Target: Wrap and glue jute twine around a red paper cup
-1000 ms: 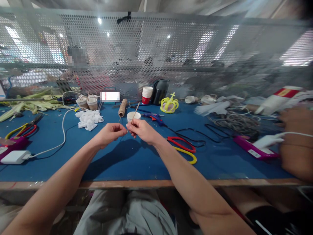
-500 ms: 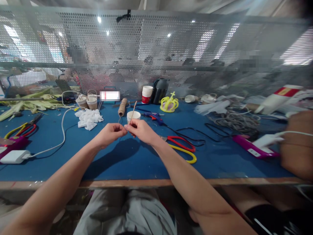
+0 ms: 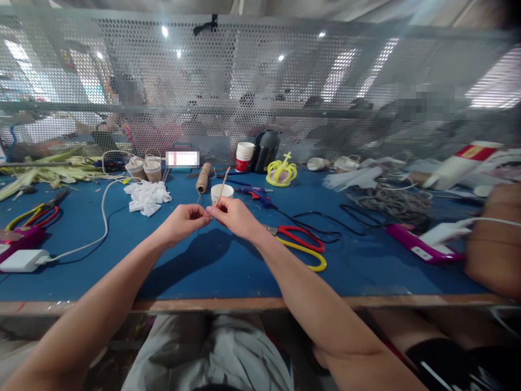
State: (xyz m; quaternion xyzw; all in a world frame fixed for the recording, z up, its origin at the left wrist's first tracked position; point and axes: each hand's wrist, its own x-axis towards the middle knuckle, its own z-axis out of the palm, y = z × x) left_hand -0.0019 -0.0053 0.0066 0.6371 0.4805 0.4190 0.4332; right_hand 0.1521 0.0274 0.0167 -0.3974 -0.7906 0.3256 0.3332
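Observation:
A thin tan cord sticks up, slightly tilted, from the pinched fingers of my right hand. My left hand is also pinched, its fingertips meeting the right ones at the cord's lower end. What lies between the fingertips is mostly hidden. Just behind my hands stands a white paper cup, partly covered by the right hand and crossed by the cord. A spool of twine lies behind to the left, its loose strand running down toward my left hand.
Red-and-yellow-handled scissors lie by my right forearm. Behind are a blue glue gun, a yellow crown-shaped piece, stacked cups and a dark jug. Crumpled white material lies left; a purple power strip lies right.
The cord's upper end has tipped slightly to the right. Both hands stay pinched together in almost the same place.

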